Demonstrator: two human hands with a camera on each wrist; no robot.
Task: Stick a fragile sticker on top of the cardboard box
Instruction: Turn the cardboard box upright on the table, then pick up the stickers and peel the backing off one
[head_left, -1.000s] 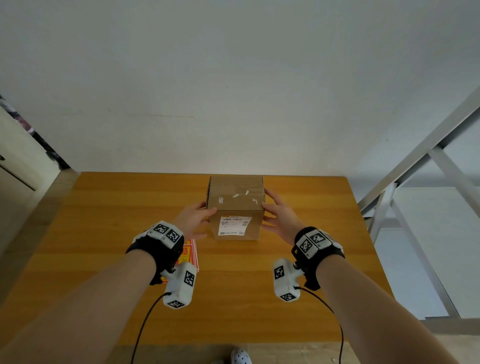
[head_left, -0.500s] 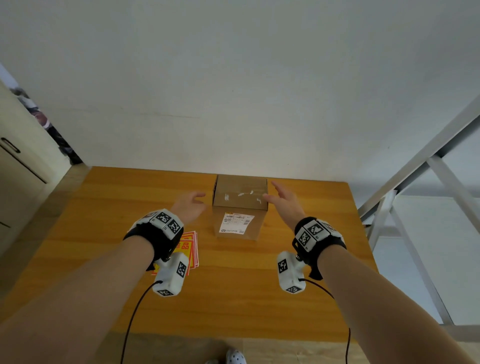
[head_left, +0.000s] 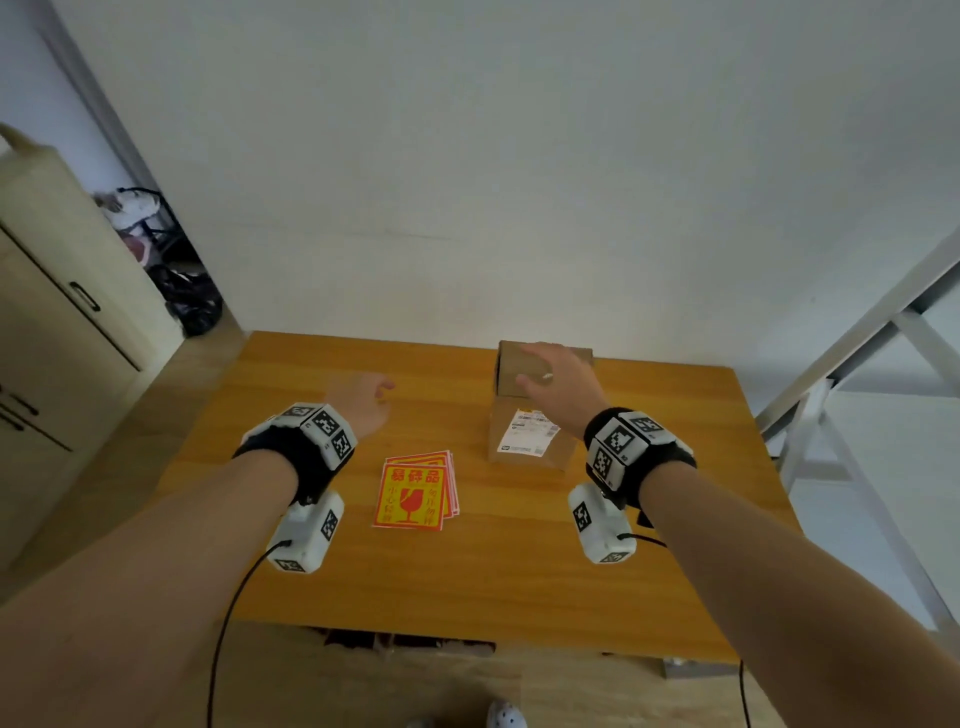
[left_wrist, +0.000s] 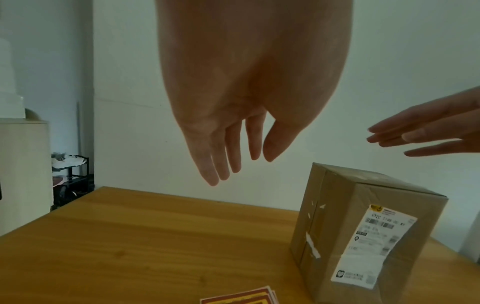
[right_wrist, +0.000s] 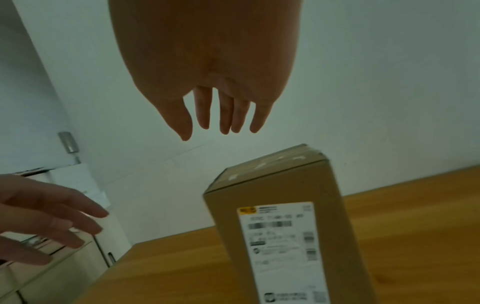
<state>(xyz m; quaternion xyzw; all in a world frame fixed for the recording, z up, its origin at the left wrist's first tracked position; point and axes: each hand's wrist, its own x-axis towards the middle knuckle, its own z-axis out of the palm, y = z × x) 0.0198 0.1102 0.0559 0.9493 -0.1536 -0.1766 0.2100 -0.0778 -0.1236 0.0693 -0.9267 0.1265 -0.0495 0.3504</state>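
A: A second ago we had both palms against the sides of the brown cardboard box with the white shipping label (head_left: 530, 415). Now we've let go of it, and it stands upright toward the far right of the orange-toned wooden bench (head_left: 519, 571), label facing us.

B: So the box is placed, and its top is still bare apart from some tape scraps. Nothing is stuck on yet. We'd judge the positioning step done and the sticker pick-up next.

A: Agreed. The small stack of yellow-and-red square fragile stickers (head_left: 415, 493) lies flat on the bench, nearer to us than the box and to its left, apart from it. It shows in full now that our left wrist has swung aside.

B: Where's our left hand (head_left: 363, 405)?

A: Lifted off, above the bench left of the box and beyond the stickers. In the left wrist view its fingers (left_wrist: 221, 156) hang straight and loosely together, holding nothing.

B: And our right hand (head_left: 558, 389)?

A: It floats above the box, palm down. From the head camera it overlaps the box's top, so we can't quite tell the gap there, but the right wrist view shows its fingers (right_wrist: 226, 115) well clear of the top, relaxed, slightly spread, empty.

B: Then the left hand is the nearer one to the stack. We'd expect peeling a single sticker off it to need both hands.
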